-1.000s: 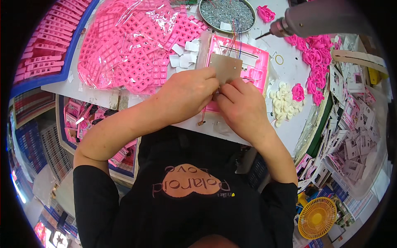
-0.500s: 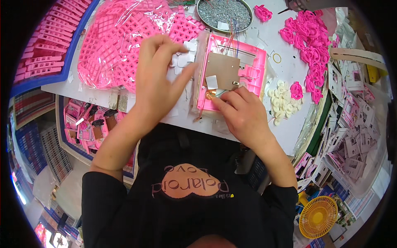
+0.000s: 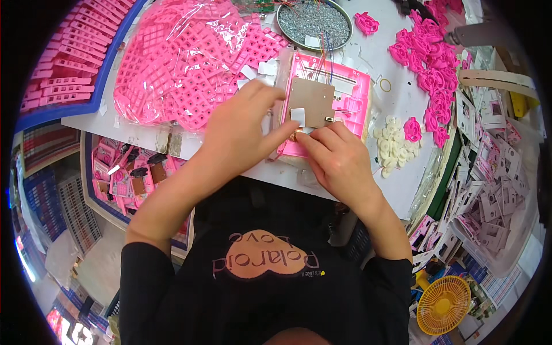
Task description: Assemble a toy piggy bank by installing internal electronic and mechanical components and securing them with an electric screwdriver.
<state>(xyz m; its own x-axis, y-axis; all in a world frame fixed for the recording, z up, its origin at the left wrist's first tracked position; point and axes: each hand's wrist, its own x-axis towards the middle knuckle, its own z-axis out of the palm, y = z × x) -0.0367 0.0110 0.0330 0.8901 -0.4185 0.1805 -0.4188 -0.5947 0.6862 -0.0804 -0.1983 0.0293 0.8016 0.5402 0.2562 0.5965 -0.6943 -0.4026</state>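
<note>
In front of me a pink plastic housing lies open on the table, with a brown circuit board in it and thin wires rising from its far end. A small white square piece rests on the board's near left corner. My right hand reaches into the near end of the housing, its fingertips pressed together at a small copper-coloured part, partly hidden. Over the housing's left edge hovers my left hand, slightly blurred, thumb stretched toward that part and fingers apart; nothing shows in it.
Left of the housing are white pieces and a clear bag of pink keypad-like parts. A round tray of screws stands behind. Pink parts and cream-coloured small parts lie on the right. A blue crate stands far left.
My left hand has moved down and right from the white pieces to the housing, its thumb now near the copper-coloured part. My right hand has stayed nearly in place.
</note>
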